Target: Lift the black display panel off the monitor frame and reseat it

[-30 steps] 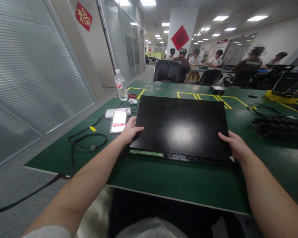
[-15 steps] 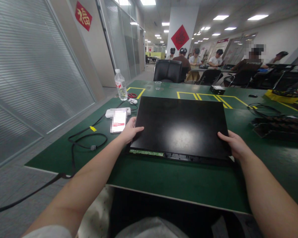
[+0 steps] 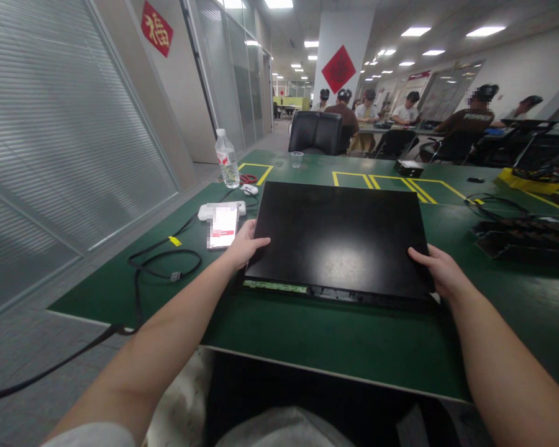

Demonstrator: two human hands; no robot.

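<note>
A black LCD display panel (image 3: 335,230) lies face up over the green table (image 3: 307,338), glossy with a bright reflection. Along its near edge runs a strip with a green circuit board (image 3: 276,287) at the left. My left hand (image 3: 248,244) grips the panel's left edge, thumb on the front surface. On the opposite edge my right hand (image 3: 438,268) holds it the same way, fingers tucked beneath. Whether the panel touches the tabletop is hard to tell.
Left of the panel are a lit phone (image 3: 223,226), a white power strip (image 3: 205,212), a black cable (image 3: 168,256) and a water bottle (image 3: 227,158). A plastic cup (image 3: 297,159) and a black box (image 3: 409,168) stand farther back. Dark parts (image 3: 526,239) lie right. People sit beyond.
</note>
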